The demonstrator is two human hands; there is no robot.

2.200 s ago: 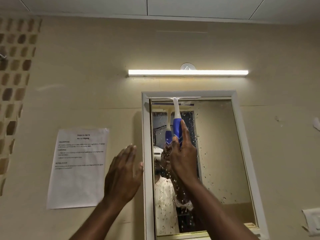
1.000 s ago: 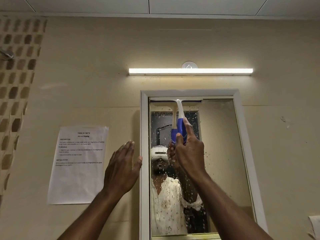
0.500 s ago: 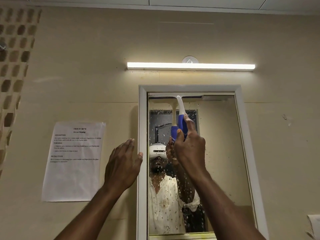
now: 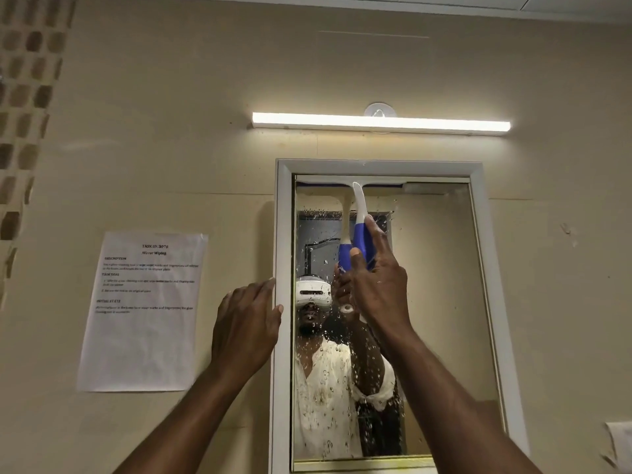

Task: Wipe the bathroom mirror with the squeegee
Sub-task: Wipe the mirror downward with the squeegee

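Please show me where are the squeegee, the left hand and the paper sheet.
squeegee (image 4: 361, 241): head view, blue handle.
left hand (image 4: 244, 325): head view, back of hand.
paper sheet (image 4: 143, 343): head view, blank lower part.

A lit white tube light (image 4: 381, 122) runs level on the beige wall (image 4: 171, 114), with a small round fitting (image 4: 379, 109) touching its upper edge. A printed paper sheet (image 4: 143, 313) is stuck lower left. Brown mosaic tiles (image 4: 24, 97) line the wall's left edge.
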